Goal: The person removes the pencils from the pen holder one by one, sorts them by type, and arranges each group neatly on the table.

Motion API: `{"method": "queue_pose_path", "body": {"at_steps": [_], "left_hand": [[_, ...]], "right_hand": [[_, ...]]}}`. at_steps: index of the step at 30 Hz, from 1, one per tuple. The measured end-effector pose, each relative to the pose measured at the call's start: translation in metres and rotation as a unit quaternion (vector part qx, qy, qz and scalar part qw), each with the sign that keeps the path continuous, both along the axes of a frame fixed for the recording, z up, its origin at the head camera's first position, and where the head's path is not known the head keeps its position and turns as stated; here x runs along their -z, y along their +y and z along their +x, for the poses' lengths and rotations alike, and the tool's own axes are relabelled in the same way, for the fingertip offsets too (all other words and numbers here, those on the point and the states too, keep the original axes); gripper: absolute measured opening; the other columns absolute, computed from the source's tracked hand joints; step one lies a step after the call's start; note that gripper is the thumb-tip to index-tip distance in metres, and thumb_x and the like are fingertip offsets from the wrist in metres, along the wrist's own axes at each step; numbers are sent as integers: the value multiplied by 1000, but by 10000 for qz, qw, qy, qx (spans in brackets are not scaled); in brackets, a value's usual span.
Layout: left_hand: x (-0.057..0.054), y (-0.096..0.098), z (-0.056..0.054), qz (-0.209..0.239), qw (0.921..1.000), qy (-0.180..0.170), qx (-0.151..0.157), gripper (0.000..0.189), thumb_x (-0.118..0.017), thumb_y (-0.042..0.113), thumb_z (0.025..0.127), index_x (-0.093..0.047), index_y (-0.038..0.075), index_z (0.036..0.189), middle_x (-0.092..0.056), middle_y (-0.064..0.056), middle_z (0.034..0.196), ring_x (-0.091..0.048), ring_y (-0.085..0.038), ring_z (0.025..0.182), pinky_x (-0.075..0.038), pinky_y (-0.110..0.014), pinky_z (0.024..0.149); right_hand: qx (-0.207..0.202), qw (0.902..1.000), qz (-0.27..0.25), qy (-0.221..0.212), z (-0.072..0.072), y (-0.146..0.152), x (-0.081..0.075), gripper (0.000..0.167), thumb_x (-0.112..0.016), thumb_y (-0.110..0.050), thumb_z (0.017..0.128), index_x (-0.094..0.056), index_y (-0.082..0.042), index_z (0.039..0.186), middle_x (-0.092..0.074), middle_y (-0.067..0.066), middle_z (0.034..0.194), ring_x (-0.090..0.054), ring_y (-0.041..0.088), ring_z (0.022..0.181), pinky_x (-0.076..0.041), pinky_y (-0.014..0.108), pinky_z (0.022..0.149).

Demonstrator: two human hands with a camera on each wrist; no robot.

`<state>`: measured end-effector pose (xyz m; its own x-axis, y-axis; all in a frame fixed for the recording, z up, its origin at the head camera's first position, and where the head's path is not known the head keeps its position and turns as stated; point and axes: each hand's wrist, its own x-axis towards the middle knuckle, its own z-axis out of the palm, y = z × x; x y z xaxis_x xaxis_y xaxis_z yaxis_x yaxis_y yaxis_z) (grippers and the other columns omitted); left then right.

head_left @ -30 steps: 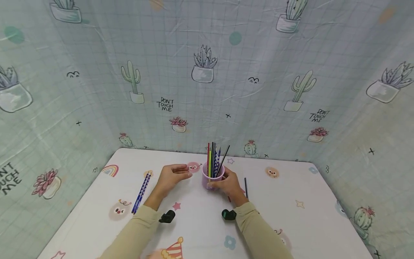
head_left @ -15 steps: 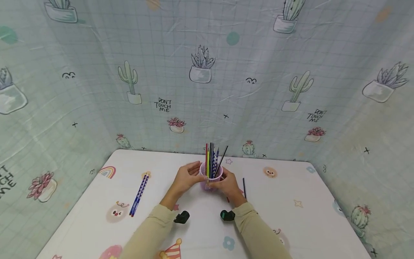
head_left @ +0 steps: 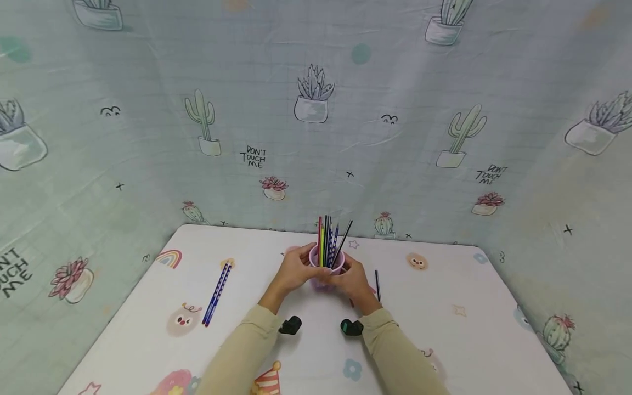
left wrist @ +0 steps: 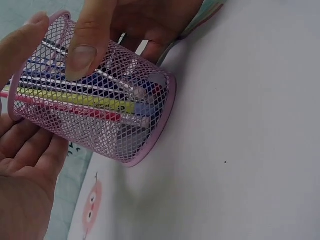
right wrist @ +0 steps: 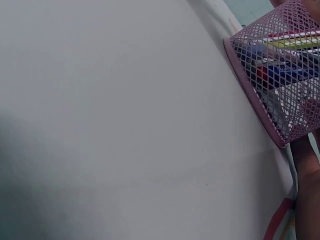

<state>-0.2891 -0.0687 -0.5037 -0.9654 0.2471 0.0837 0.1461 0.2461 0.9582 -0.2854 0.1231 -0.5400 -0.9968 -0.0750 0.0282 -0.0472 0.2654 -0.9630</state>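
A pink mesh pencil cup stands upright near the back middle of the table, both hands around it. Inside are several pencils, among them red, yellow, black and blue dotted ones; one leans right. My right hand grips the cup from the right, its thumb flat on the mesh in the left wrist view. On the other side my left hand holds it near the rim, thumb in front and fingers behind the mesh. The right wrist view shows the cup's base and lower wall.
Two blue dotted pencils lie side by side on the left of the white printed table. A dark pencil lies just right of my right wrist. Behind the table hangs a cactus-print cloth.
My left hand has moved right from beside the cup and now holds its left side. The right hand has stayed on the cup, and the loose pencils have not moved.
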Motion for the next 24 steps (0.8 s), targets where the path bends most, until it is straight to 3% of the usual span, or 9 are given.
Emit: {"method": "queue_pose_path", "body": {"at_steps": [4,7,13,19,24], "left_hand": [[-2,5,-2,-19,9999,66,97,84,-92,25,81,-52,4,152,-62,-14,148,-60,-31,139,-47,-45,118],[-2,3,-1,34,9999,68,67,83,-92,22,81,-53,3,151,-62,-14,149,-60,-31,139,-47,-45,118],[0,0,-1,51,10000,4,37,84,-92,22,80,-53,2,151,-62,-14,148,-60,-29,138,-48,-42,117],[1,2,-3,217,9997,-75,105,85,-91,19,81,-50,0,152,-60,-15,150,-59,-28,139,-48,-41,117],[1,2,-1,353,9993,-113,76,86,-91,16,82,-47,-2,153,-59,-17,151,-58,-30,140,-47,-43,117]], "right_hand": [[75,10000,-1,24,2,5,-3,75,-94,-23,78,-62,-12,144,-67,13,143,-62,37,134,-50,52,114],[-130,9999,26,42,5,6,-5,76,-93,-22,79,-60,-11,146,-67,13,143,-63,36,133,-52,50,113],[-444,9987,-254,-3,10,12,-10,70,-88,-5,81,-61,-7,145,-67,17,141,-65,36,131,-55,45,110],[-208,9985,-468,-184,9,23,-20,70,-83,7,80,-59,0,145,-65,22,143,-62,37,135,-52,40,110],[-103,9965,-716,-422,5,29,-35,62,-71,17,83,-57,7,143,-63,28,141,-62,40,134,-57,33,104]]}}
